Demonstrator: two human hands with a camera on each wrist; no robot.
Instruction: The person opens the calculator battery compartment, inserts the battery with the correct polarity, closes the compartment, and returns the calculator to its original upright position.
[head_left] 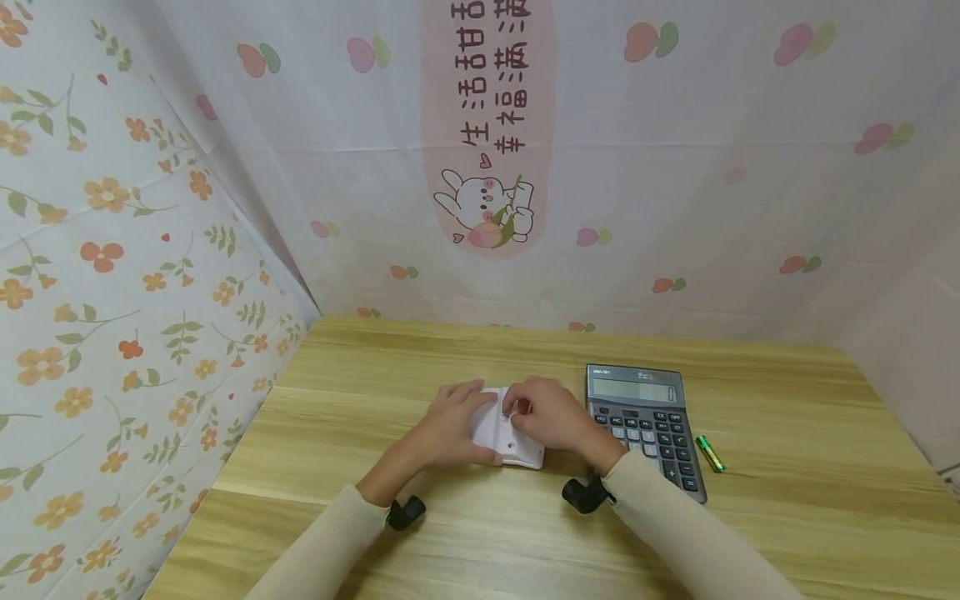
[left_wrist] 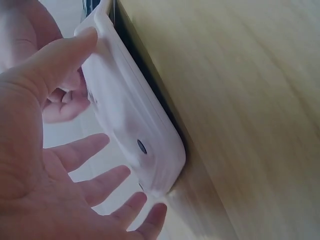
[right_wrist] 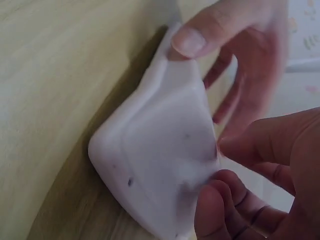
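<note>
A pale plastic device (head_left: 525,448) with a small dark round mark lies on the table; its exact kind does not show. Spread over its left side is my left hand (head_left: 452,427), the thumb resting at the near edge and the other fingers towards the far edge. In the left wrist view those fingers (left_wrist: 117,177) look long and fairly straight. My right hand (head_left: 553,414) bends its fingers over the device's upper right part. The right wrist view has the curled fingertips (right_wrist: 210,207) against the device's edge; whether they pinch something small is hidden.
A dark grey calculator (head_left: 636,410) lies face up right of the device, partly under my right forearm. Beyond it a green battery (head_left: 710,454) lies on the wooden table (head_left: 360,367). Patterned cloths (head_left: 637,167) hang behind the table and at its left.
</note>
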